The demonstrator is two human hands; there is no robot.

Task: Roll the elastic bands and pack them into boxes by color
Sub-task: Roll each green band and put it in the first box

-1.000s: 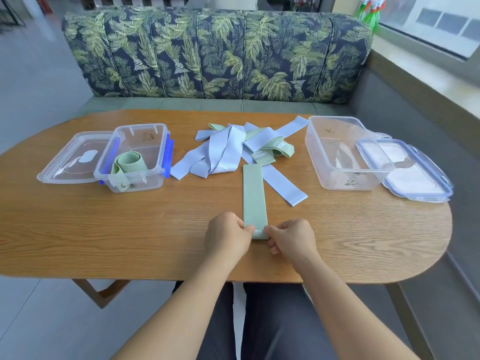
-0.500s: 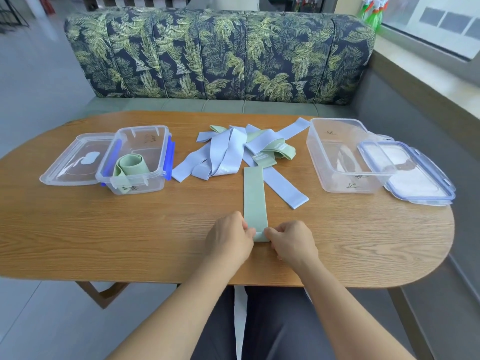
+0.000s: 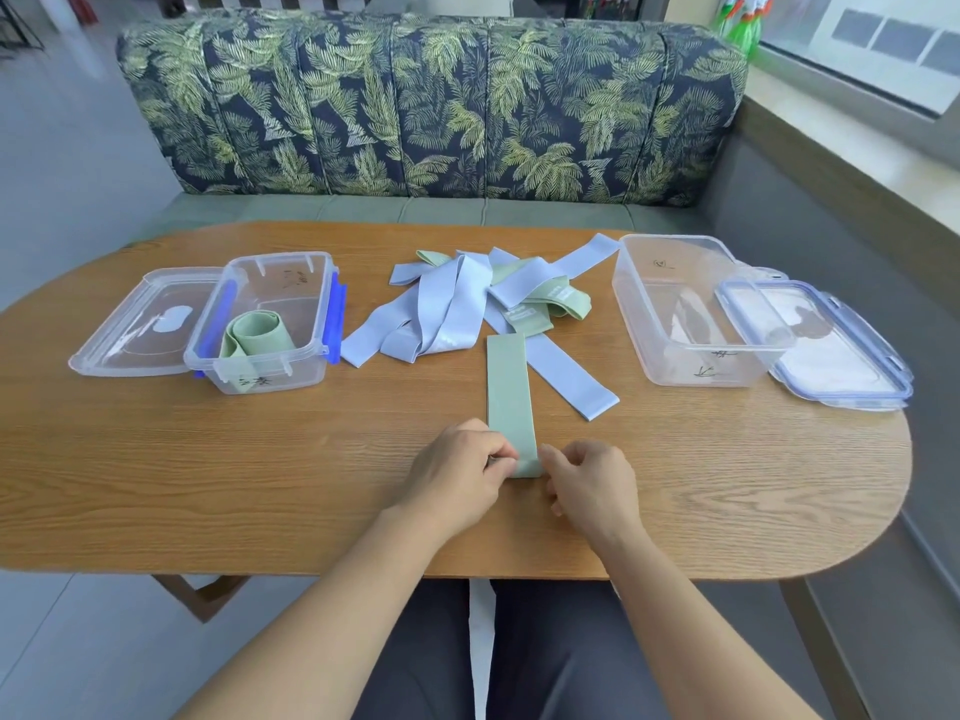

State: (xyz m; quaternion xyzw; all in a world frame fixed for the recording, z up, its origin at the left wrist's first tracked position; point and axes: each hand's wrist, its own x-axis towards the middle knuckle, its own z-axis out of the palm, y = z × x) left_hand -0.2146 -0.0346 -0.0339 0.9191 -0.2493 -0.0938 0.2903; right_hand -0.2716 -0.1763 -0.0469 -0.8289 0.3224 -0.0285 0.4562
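Oval wood table (image 3: 208, 485), palm-print sofa (image 3: 431, 106) on the far side, window on the right.

The green band (image 3: 511, 387) lay flat at near centre, running straight away from the person. Its far end overlapped a stray blue band (image 3: 571, 381). The left hand (image 3: 457, 480) pinched the near-left corner with curled fingers. The right hand (image 3: 592, 485) pinched the near-right corner the same way. The near end looked just turned over, so I'd judge the roll was only starting.

To do this step well:
- keep both hands level so the edges stack square and the roll doesn't cone
- make the 1st turn tight and keep the rest of the strip flat on the wood
- lift the far end clear of the blue band before the roll gets there
- hold the finished roll closed on the way to the box. The one already packed had sprung loose.

Counts:
- 2 clear boxes: left box (image 3: 291, 374) with 1 rolled green band (image 3: 254, 332), right box (image 3: 691, 363) with nothing in it
- 2 lids off: left lid (image 3: 135, 324) and right lid (image 3: 841, 356), each on the outer side of its box
- pile (image 3: 457, 304) at far centre: mostly blue, at least 2 green, too tangled for an exact count
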